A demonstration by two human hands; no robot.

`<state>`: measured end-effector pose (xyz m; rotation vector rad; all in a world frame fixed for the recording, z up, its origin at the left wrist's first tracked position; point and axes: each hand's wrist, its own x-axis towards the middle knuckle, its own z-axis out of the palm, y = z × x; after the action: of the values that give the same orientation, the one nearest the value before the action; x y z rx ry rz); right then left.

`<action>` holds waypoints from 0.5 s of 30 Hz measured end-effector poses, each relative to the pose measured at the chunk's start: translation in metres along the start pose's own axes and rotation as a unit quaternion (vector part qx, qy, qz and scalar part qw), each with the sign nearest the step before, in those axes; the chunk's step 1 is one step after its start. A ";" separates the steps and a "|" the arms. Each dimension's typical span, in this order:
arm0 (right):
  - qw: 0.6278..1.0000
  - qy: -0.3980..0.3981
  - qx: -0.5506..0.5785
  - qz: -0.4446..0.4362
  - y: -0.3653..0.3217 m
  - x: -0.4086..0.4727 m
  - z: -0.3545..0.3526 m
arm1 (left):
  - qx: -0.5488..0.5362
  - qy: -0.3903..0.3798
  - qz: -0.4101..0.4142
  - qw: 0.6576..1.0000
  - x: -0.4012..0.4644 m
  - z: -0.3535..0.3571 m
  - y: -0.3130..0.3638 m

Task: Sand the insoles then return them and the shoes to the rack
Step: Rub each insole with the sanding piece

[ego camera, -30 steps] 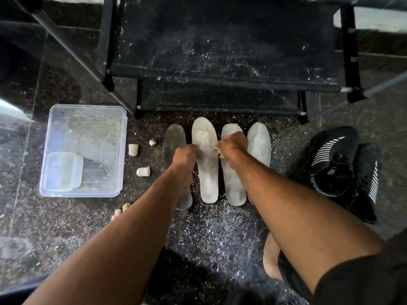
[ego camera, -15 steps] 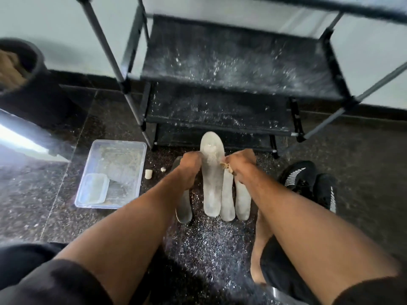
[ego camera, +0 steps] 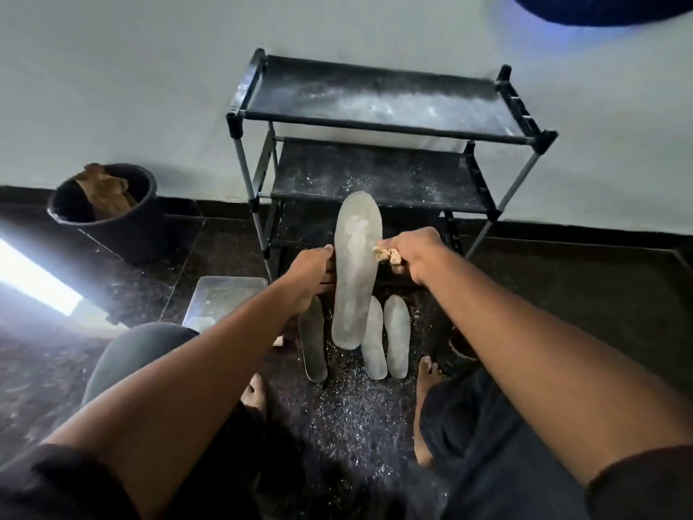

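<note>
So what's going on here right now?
A person is holding one long grey insole up in front of the black shoe rack. The left hand grips its left edge; the right hand grips a crumpled tan scrap of sandpaper at its right edge. Three more grey insoles lie on the dusty dark floor below. The rack's shelves hold only dust.

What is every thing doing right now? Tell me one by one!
Lifted insole: held up off the floor, dusty.
Left hand: grips the insole's left edge.
Right hand: pinches the insole's right edge, holds a crumpled tan scrap.
Three insoles: flat on the floor.
Rack: upright, shelves dusty.
Plastic box: open.
Bucket: upright, something brown inside.
</note>
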<state>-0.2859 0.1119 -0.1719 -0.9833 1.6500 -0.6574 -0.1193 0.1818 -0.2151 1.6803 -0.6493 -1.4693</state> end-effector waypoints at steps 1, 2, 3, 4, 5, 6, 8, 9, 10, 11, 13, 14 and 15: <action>1.000 -0.002 0.000 -0.002 -0.002 -0.008 -0.003 | 0.005 -0.006 0.006 1.000 -0.008 -0.001 -0.001; 1.000 -0.002 0.001 -0.003 -0.002 -0.013 -0.006 | 0.012 -0.012 0.010 1.000 -0.016 -0.002 -0.001; 1.000 0.000 0.005 -0.007 -0.003 -0.019 -0.008 | 0.008 -0.022 0.017 1.000 -0.022 -0.001 -0.001; 1.000 0.002 0.011 -0.009 -0.003 -0.024 -0.010 | 0.002 -0.031 0.024 0.999 -0.031 0.000 -0.001; 1.000 0.002 0.016 -0.011 -0.001 -0.030 -0.012 | -0.005 -0.039 0.029 0.999 -0.040 0.002 -0.001; 1.000 0.001 0.018 -0.014 0.001 -0.035 -0.015 | -0.008 -0.044 0.032 0.998 -0.051 0.003 -0.004; 1.000 -0.001 0.020 -0.015 0.006 -0.043 -0.020 | -0.024 -0.050 0.034 0.998 -0.066 0.003 -0.013; 1.000 -0.001 0.021 -0.016 0.009 -0.047 -0.022 | -0.031 -0.056 0.029 0.998 -0.073 0.003 -0.019; 1.000 0.000 0.025 -0.018 0.012 -0.048 -0.024 | -0.030 -0.064 0.023 0.997 -0.078 0.004 -0.023; 0.999 0.001 0.029 -0.021 0.016 -0.050 -0.026 | -0.024 -0.074 0.019 0.997 -0.083 0.005 -0.028; 0.999 -0.002 0.039 -0.024 0.022 -0.052 -0.031 | -0.007 -0.073 0.025 0.997 -0.085 0.009 -0.033; 0.999 -0.003 0.046 -0.025 0.024 -0.052 -0.033 | -0.002 -0.066 0.028 0.997 -0.083 0.010 -0.035; 0.998 -0.003 0.051 -0.025 0.026 -0.052 -0.035 | -0.007 -0.063 0.030 0.998 -0.081 0.010 -0.036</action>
<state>-0.3213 0.1677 -0.1569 -0.9543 1.5765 -0.7636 -0.1498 0.2648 -0.1992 1.5536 -0.7491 -1.5413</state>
